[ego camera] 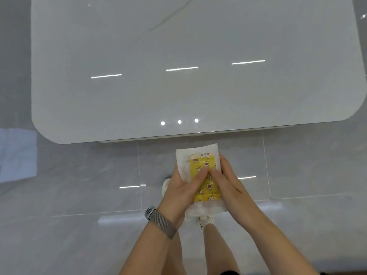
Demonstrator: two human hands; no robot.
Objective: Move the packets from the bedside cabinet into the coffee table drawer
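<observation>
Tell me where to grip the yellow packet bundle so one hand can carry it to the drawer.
Grip the packet across its two long side edges near the middle, coming from above. It is flat, long and soft-looking, so an end grip would likely let it sag. The left hand and right hand already clasp those sides, thumbs on top.

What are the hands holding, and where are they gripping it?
A yellow-printed packet: the left hand grips its left edge, the right hand its right edge, thumbs on its face.

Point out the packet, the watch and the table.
packet [200, 155]: head view, upper white part above the fingers.
watch [161, 223]: head view, mesh band on the left wrist.
table [139, 46]: head view, bare glossy top.
</observation>
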